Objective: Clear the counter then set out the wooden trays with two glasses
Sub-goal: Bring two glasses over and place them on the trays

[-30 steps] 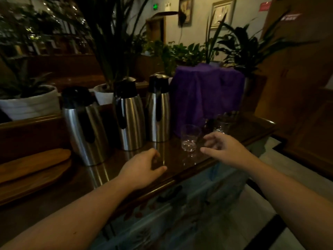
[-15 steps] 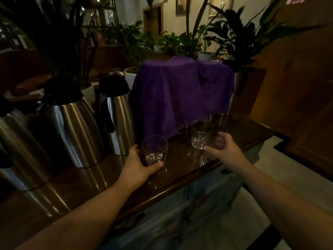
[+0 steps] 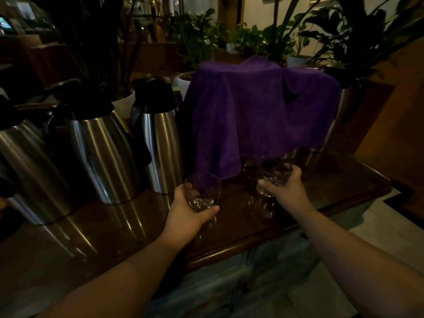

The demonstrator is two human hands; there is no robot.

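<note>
Left hand (image 3: 187, 216) has its grip closed round a small clear tumbler (image 3: 202, 191) at bench centre; right hand (image 3: 284, 191) grips a second clear tumbler (image 3: 273, 174) further right, near the draped purple cloth (image 3: 259, 113). Both glasses sit low over the dark polished wooden bench (image 3: 332, 180), contact uncertain. Steel flasks (image 3: 160, 145) crowd the left; no wooden trays visible, so most work likely remains.

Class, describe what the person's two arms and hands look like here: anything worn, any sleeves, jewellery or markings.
Both forearms are bare as far as the frame shows, with no sleeves visible. The left hand and right hand wear no gloves. No watch, bracelet or ring shows, though the dim light could hide small details.
</note>
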